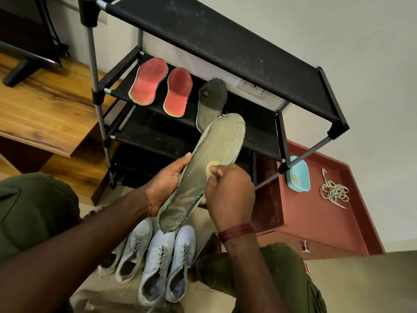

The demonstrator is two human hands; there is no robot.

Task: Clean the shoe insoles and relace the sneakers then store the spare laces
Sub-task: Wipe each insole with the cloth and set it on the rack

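Scrubbing green insole (216, 145): left hand (167, 179) grips its edge, right hand (230, 190) pinches small yellow pad (212, 164). Best: brace underneath, short firm strokes, cover stitched rim.

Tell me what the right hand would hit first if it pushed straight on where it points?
Likely the olive-green stitched fabric insole that the left hand holds; the small yellowish pad pinched in the right hand seems to touch it.
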